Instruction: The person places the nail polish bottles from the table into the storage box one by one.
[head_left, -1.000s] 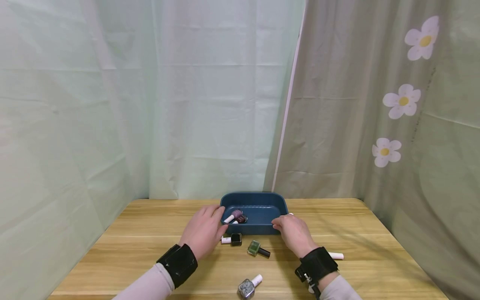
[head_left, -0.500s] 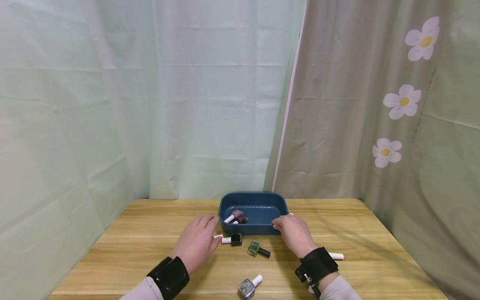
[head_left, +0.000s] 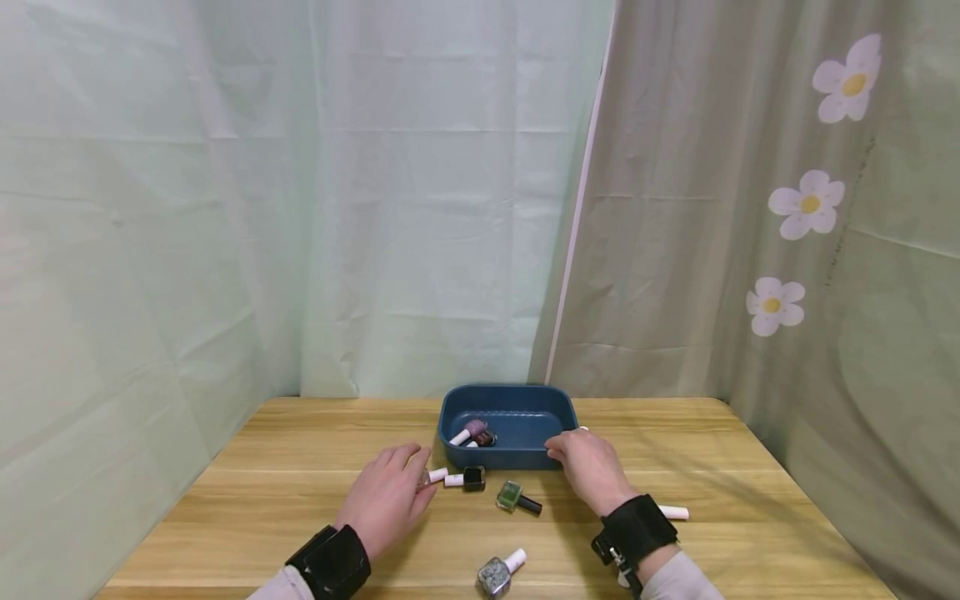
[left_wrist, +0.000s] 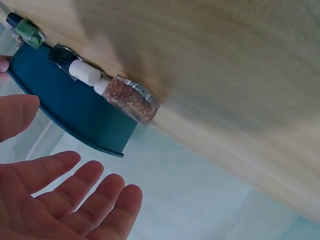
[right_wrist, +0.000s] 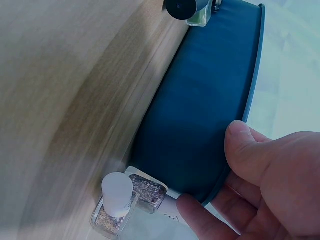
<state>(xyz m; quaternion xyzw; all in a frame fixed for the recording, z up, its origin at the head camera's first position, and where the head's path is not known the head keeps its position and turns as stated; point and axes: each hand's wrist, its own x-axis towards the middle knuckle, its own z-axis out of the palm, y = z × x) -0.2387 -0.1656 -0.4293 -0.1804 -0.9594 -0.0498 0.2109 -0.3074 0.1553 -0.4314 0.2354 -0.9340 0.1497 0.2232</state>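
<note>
The blue tray stands at the table's back, holding a purple bottle and a dark bottle at its left. My right hand grips its front right corner; in the right wrist view the thumb of that hand lies on the rim. Left of the tray, my left hand hovers with spread fingers, holding nothing. Beside its fingers lies a brownish glitter bottle with a white cap. A black bottle and a green bottle lie before the tray.
A grey glitter bottle lies near the table's front. At the right a white cap shows past my right wrist. In the right wrist view, two glitter bottles, one upper and one lower, lie by the tray's corner. Curtains hang behind.
My left hand has let go of the tray's left side and moved left and toward me, uncovering the white-capped glitter bottle. My right hand has stayed on the tray.
</note>
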